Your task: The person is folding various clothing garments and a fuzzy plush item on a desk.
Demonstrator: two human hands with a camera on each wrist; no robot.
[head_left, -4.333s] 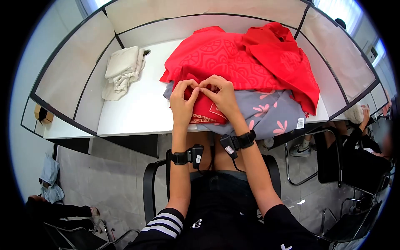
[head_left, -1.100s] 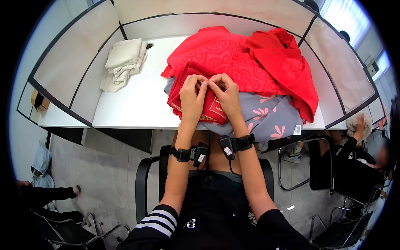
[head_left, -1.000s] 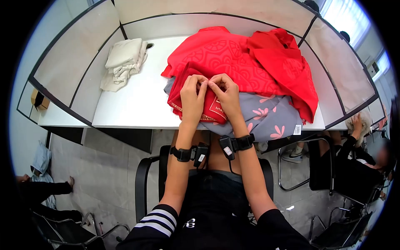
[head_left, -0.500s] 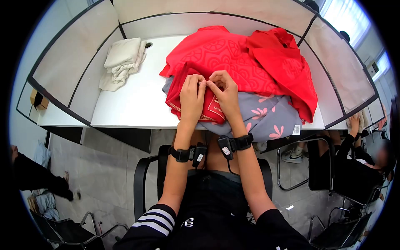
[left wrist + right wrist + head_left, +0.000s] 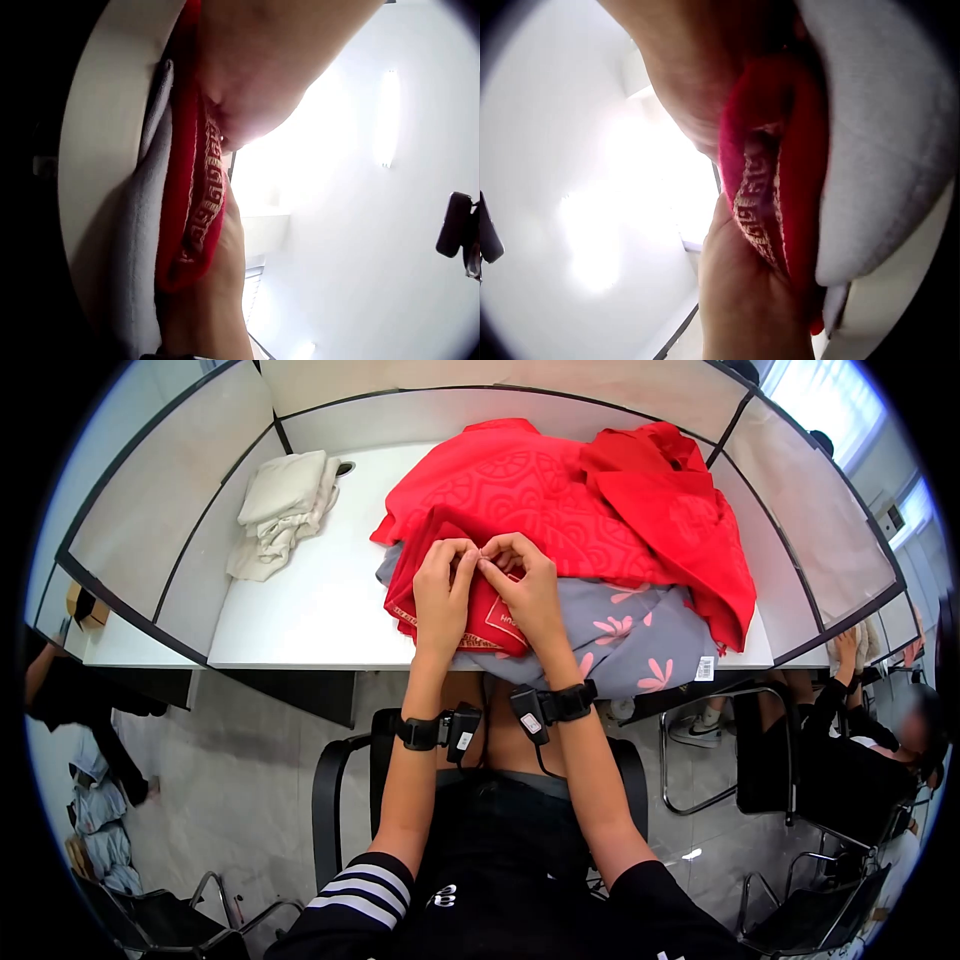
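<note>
In the head view my left hand (image 5: 440, 595) and right hand (image 5: 527, 590) meet at their fingertips, above a folded red towel (image 5: 404, 586). Thumb and index finger of each pinch together around something tiny; I cannot tell what it is. A tan patterned border runs along the towel's near edge, and both wrist views show that border close up on the red towel (image 5: 176, 202). Under the towel lies a grey cloth (image 5: 675, 625) with pink flowers and a white tag. A big red patterned cloth (image 5: 540, 490) spreads just behind my hands.
Folded cream cloths (image 5: 285, 490) lie at the left on the white desk (image 5: 310, 630), which low partitions (image 5: 160, 490) enclose. A seated person (image 5: 850, 750) is at the right, and someone in black (image 5: 80, 690) stands at the left.
Half a second ago a small gap showed between my hands; now their fingertips come together. The view has shifted slightly, and the person at the left has walked forward.
</note>
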